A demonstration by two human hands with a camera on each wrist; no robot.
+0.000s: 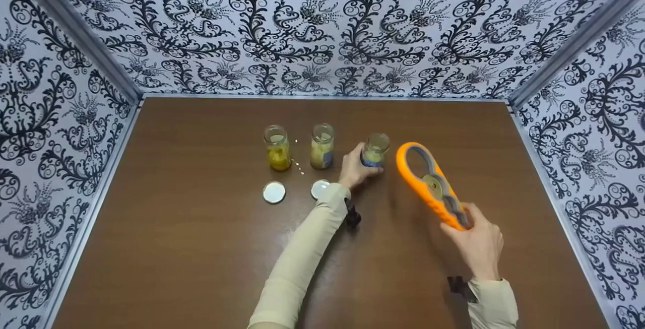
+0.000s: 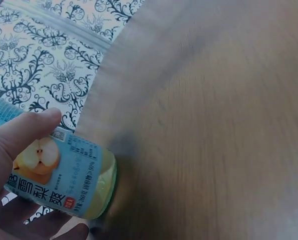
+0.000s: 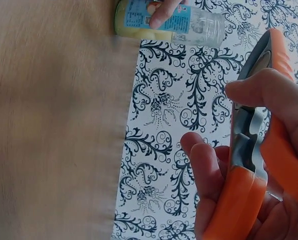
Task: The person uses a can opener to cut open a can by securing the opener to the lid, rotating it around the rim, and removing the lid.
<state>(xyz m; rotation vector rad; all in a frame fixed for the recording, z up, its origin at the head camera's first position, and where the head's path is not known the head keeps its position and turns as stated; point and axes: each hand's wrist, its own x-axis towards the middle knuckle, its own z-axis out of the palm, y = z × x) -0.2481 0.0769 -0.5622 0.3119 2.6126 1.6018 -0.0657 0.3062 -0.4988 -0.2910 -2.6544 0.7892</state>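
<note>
A glass jar [image 1: 374,150] with a blue pear label is held in my left hand [image 1: 356,166], thumb and fingers wrapped round its side. In the left wrist view the label [image 2: 64,170] and pale contents show; the right wrist view shows the jar's mouth [image 3: 216,30] without a lid. To the right, my right hand [image 1: 478,241] grips one end of an orange jar opener [image 1: 421,188] with grey toothed inner edges. A gold-coloured round disc [image 1: 432,186] sits in the opener's middle opening. The opener is raised over the table, tilted, apart from the jar.
Two more open jars, one with yellow contents [image 1: 278,155] and one with pale contents [image 1: 321,150], stand left of my left hand. White-faced lids, one at the left [image 1: 274,192] and one by my sleeve [image 1: 319,188], lie before them. Small pale bits [image 1: 298,166] dot the table [image 1: 201,248].
</note>
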